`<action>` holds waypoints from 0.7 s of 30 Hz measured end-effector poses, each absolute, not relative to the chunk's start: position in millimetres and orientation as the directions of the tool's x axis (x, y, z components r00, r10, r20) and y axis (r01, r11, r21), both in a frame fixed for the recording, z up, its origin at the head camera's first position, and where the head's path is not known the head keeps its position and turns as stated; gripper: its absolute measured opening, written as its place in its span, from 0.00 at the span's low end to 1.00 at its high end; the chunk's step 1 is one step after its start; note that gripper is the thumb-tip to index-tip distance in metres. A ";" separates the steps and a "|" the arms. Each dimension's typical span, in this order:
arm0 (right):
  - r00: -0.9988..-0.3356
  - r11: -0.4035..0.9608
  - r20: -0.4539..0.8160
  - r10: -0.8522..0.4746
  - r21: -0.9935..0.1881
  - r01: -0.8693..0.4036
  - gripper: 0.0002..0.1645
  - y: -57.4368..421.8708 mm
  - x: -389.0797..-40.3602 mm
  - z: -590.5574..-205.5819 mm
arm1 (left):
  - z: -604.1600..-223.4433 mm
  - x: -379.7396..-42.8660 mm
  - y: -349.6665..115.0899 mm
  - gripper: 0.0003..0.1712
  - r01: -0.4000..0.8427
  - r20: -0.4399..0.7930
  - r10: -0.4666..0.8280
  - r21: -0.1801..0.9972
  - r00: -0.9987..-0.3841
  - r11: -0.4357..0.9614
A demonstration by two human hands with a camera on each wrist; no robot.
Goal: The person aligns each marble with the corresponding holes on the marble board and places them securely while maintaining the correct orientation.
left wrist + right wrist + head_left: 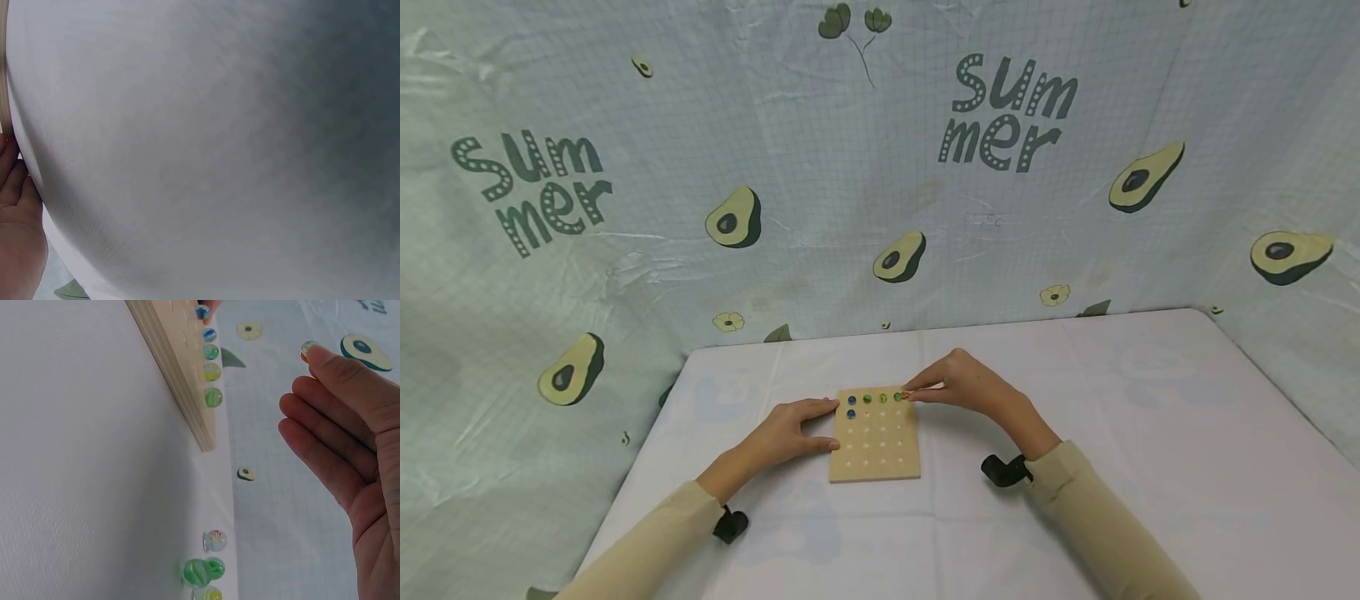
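Observation:
A square wooden board [883, 467] with rows of small hollows lies on the table. Four hollows of its far row hold a blue marble [852, 400], a green marble [867, 399], a yellow-green marble [883, 398] and another green marble [897, 397]. A second blue marble [851, 414] sits in the row below, at the left. My left hand [784, 433] touches the board's left edge with thumb and fingers extended. Above the far right corner, my right hand [966, 383] pinches a clear marble [306, 351] with red-orange color inside, between thumb and index finger.
In the right wrist view, several loose marbles, among them a large green marble [196, 573] and a clear streaked marble [216, 540], lie beyond the board's end. A white cloth [1000, 533] covers the table. A printed avocado curtain [820, 167] hangs behind.

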State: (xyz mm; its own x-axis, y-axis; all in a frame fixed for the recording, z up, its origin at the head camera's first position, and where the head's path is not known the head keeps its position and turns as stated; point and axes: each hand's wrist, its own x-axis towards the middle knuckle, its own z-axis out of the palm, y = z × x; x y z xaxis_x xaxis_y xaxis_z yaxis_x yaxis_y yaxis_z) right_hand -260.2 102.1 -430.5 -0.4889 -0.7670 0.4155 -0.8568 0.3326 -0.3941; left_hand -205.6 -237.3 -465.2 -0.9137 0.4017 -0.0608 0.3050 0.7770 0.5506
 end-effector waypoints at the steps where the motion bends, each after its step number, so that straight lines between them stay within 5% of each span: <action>1: -0.485 0.329 0.421 -0.766 -0.392 -0.859 0.13 100.9 -259.8 -430.1 | -465.5 -205.7 -237.5 0.45 0.307 -0.060 0.403 0.548 -0.913 0.778; 21: -0.464 0.272 0.438 -0.770 -0.433 -0.860 0.11 88.6 -264.2 -437.2 | -463.5 -204.7 -235.9 0.45 0.324 -0.048 0.411 0.535 -0.910 0.780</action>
State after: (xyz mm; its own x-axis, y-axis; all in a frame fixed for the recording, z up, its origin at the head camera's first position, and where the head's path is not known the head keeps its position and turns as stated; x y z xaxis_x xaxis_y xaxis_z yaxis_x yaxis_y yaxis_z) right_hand -264.2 88.6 -437.2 -0.4639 -0.7700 0.4381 -0.8596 0.2718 -0.4327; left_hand -204.7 -235.9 -463.5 -0.9105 0.4108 -0.0478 0.3239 0.7803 0.5350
